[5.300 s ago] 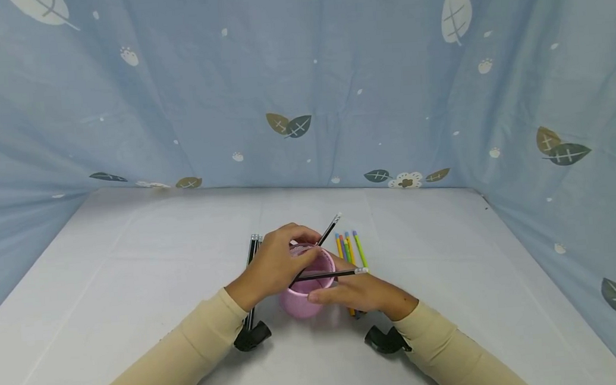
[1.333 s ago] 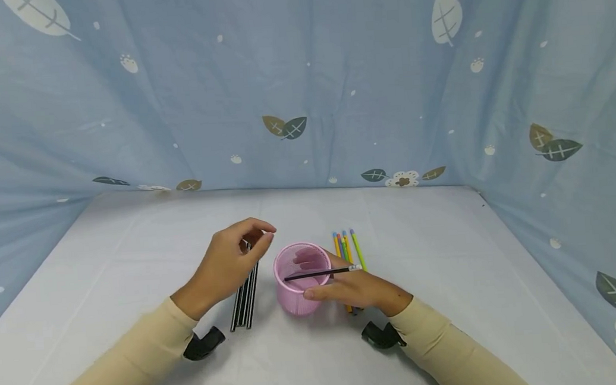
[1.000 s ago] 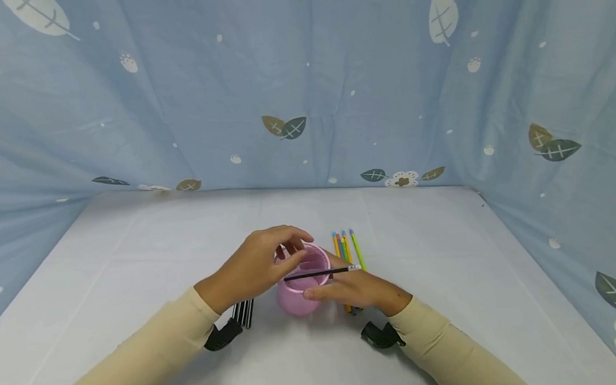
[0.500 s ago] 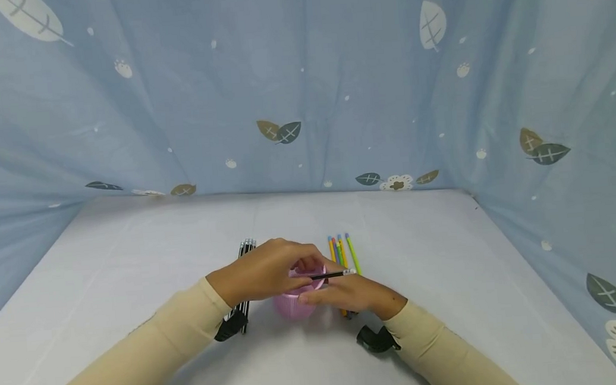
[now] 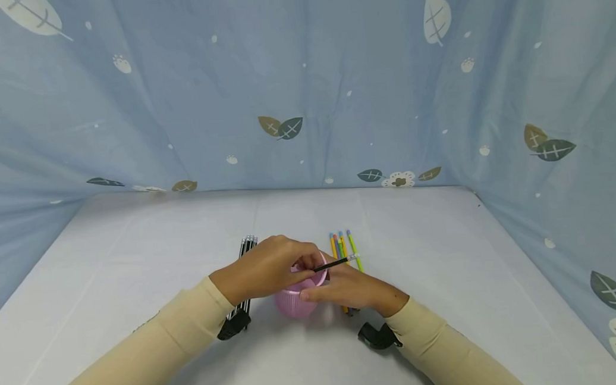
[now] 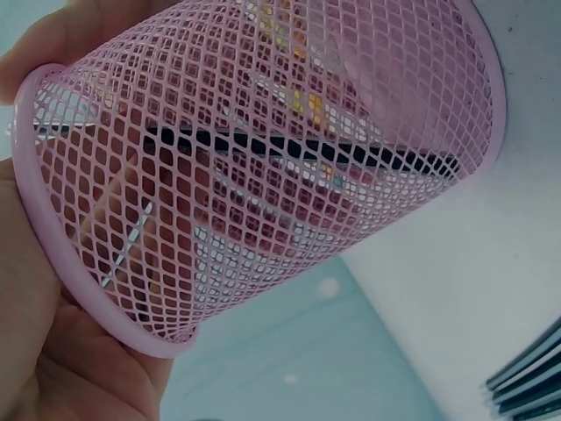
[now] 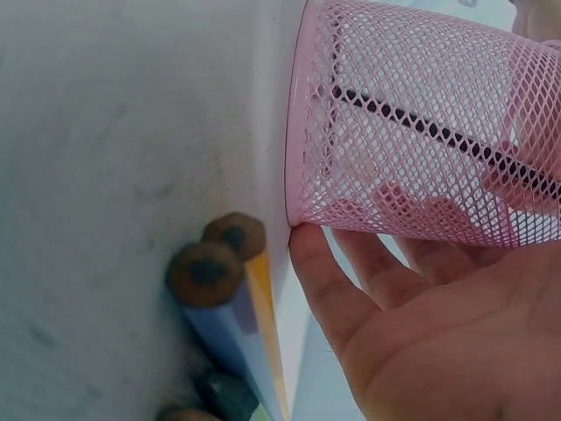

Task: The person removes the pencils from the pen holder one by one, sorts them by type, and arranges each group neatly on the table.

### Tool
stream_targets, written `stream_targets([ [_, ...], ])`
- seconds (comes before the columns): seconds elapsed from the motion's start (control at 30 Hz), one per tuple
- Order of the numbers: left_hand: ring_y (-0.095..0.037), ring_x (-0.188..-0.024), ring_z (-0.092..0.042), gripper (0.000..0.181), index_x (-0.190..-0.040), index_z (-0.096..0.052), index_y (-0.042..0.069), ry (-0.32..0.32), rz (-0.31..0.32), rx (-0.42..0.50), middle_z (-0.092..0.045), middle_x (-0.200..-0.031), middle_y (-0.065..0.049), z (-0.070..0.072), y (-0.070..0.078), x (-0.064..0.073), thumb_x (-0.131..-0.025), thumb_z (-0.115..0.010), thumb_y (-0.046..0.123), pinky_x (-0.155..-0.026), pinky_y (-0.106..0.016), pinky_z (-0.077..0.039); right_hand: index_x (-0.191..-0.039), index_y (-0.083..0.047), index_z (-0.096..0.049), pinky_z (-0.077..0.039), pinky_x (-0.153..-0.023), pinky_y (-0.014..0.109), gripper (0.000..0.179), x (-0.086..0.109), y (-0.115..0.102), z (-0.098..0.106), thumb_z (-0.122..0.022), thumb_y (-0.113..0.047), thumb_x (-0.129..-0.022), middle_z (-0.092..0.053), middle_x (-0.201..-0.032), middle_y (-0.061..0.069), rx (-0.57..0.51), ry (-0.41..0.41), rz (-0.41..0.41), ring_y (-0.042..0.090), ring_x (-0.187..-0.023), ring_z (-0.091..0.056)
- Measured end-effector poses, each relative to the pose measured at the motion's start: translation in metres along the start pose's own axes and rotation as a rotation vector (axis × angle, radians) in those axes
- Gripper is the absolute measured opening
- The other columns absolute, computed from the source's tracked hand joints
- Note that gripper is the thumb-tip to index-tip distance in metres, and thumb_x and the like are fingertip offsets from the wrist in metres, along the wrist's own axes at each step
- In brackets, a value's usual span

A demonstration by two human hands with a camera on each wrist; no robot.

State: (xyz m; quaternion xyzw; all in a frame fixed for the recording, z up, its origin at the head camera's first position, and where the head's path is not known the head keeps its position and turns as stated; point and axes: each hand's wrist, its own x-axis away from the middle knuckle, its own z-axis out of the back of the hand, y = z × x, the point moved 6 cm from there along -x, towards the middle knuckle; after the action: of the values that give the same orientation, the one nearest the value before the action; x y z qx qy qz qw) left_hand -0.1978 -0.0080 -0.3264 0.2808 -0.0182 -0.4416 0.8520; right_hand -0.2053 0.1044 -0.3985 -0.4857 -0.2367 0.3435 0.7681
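Note:
A pink mesh pencil cup [image 5: 294, 305] stands upright in the middle of the white table. My right hand [image 5: 354, 287] holds it from the right, thumb near the front of the rim and fingers along the mesh wall, as the right wrist view shows. My left hand [image 5: 267, 270] reaches over the cup's mouth from the left, its fingers inside. Thumb and fingers pinch a black pencil [image 5: 338, 263] whose white-tipped eraser end sticks out to the right, over the right hand. Through the mesh in the left wrist view, the pencil [image 6: 263, 145] slants down to the cup's base.
Several black pencils [image 5: 248, 244] lie side by side left of the cup, partly under the left forearm. Several coloured pencils [image 5: 332, 243] lie to its right, partly behind the right hand. A blue leaf-print curtain [image 5: 299, 68] hangs behind the table [image 5: 146, 257].
Earlier, my left hand lifted another black pencil out and went to the black pencils at left. It has returned to the cup, and the remaining pencil's eraser end has tipped up. The right hand stays.

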Motion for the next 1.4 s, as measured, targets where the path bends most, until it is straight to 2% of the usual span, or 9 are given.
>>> stream_targets([
  [0.2,-0.004,-0.086,-0.069,0.014,-0.103,-0.071,0.011,0.047,0.002,0.094,-0.076,-0.094,0.001,0.003,-0.001,0.001,-0.09,-0.074,0.006,-0.079,-0.021,-0.058,-0.14,-0.013,-0.047,-0.052,-0.095,0.027,0.062,-0.002,0.001,-0.001,-0.065,-0.05,-0.094,-0.057,-0.132,0.004,-0.033,-0.016,0.032,0.025,-0.119,-0.055],
  [0.37,-0.004,-0.086,-0.068,0.015,-0.104,-0.07,0.008,0.159,-0.019,0.113,-0.074,-0.094,0.0,0.011,0.004,0.001,-0.09,-0.073,0.005,-0.078,-0.024,-0.059,-0.142,-0.014,-0.043,-0.054,-0.096,0.031,0.066,-0.004,0.002,-0.002,-0.066,-0.051,-0.093,-0.057,-0.132,0.006,-0.059,-0.018,0.069,0.028,-0.118,-0.057],
  [0.57,-0.007,-0.088,-0.069,0.015,-0.105,-0.069,0.009,0.356,-0.011,0.161,-0.073,-0.097,0.001,0.036,0.015,0.005,-0.09,-0.071,0.005,-0.082,-0.024,-0.059,-0.155,-0.021,-0.024,-0.049,-0.105,0.037,0.08,-0.003,0.001,-0.001,-0.07,-0.042,-0.092,-0.049,-0.144,0.007,-0.093,-0.007,0.029,0.029,-0.132,-0.049],
  [0.8,-0.009,-0.087,-0.069,0.016,-0.107,-0.066,0.007,0.559,0.058,0.224,-0.072,-0.094,-0.002,0.07,0.012,0.022,-0.091,-0.068,0.004,-0.078,-0.023,-0.06,-0.153,-0.019,-0.031,-0.045,-0.111,0.045,0.078,-0.002,0.001,0.001,-0.074,-0.036,-0.09,-0.047,-0.148,0.005,-0.078,0.059,-0.025,0.026,-0.135,-0.047],
  [0.93,-0.01,-0.089,-0.068,0.023,-0.116,-0.063,0.006,0.624,0.144,0.204,-0.071,-0.097,-0.003,0.086,0.004,0.037,-0.093,-0.068,0.007,-0.08,-0.023,-0.06,-0.152,-0.022,-0.033,-0.044,-0.113,0.044,0.078,-0.003,0.002,0.0,-0.076,-0.038,-0.088,-0.047,-0.149,0.001,-0.068,0.079,-0.041,0.022,-0.137,-0.046],
  [1.03,-0.009,-0.09,-0.069,0.031,-0.124,-0.059,0.004,0.634,0.22,0.237,-0.07,-0.101,-0.008,0.094,-0.009,0.05,-0.095,-0.067,0.011,-0.08,-0.022,-0.06,-0.151,-0.022,-0.034,-0.044,-0.113,0.043,0.077,-0.002,0.004,0.0,-0.076,-0.036,-0.088,-0.047,-0.149,0.001,-0.063,0.089,-0.047,0.021,-0.138,-0.045],
  [1.13,-0.007,-0.091,-0.068,0.037,-0.131,-0.055,0.002,0.616,0.314,0.319,-0.068,-0.105,-0.015,0.095,-0.033,0.063,-0.097,-0.065,0.015,-0.078,-0.024,-0.061,-0.151,-0.02,-0.035,-0.043,-0.113,0.044,0.076,-0.002,0.005,0.001,-0.076,-0.032,-0.088,-0.047,-0.149,0.003,-0.067,0.091,-0.039,0.022,-0.138,-0.045],
  [1.23,-0.005,-0.09,-0.069,0.042,-0.135,-0.052,0.002,0.558,0.439,0.388,-0.065,-0.111,-0.02,0.088,-0.062,0.078,-0.099,-0.064,0.02,-0.077,-0.028,-0.062,-0.151,-0.019,-0.035,-0.042,-0.114,0.045,0.076,-0.003,0.004,0.001,-0.076,-0.032,-0.088,-0.046,-0.149,0.004,-0.071,0.084,-0.032,0.022,-0.139,-0.045],
  [1.4,-0.012,-0.093,-0.071,0.05,-0.142,-0.048,0.003,0.431,0.621,0.421,-0.064,-0.118,-0.021,0.065,-0.102,0.098,-0.098,-0.064,0.022,-0.08,-0.034,-0.062,-0.151,-0.019,-0.035,-0.042,-0.114,0.045,0.078,-0.003,0.001,0.0,-0.077,-0.035,-0.088,-0.046,-0.15,0.005,-0.078,0.074,-0.024,0.023,-0.139,-0.044],
])
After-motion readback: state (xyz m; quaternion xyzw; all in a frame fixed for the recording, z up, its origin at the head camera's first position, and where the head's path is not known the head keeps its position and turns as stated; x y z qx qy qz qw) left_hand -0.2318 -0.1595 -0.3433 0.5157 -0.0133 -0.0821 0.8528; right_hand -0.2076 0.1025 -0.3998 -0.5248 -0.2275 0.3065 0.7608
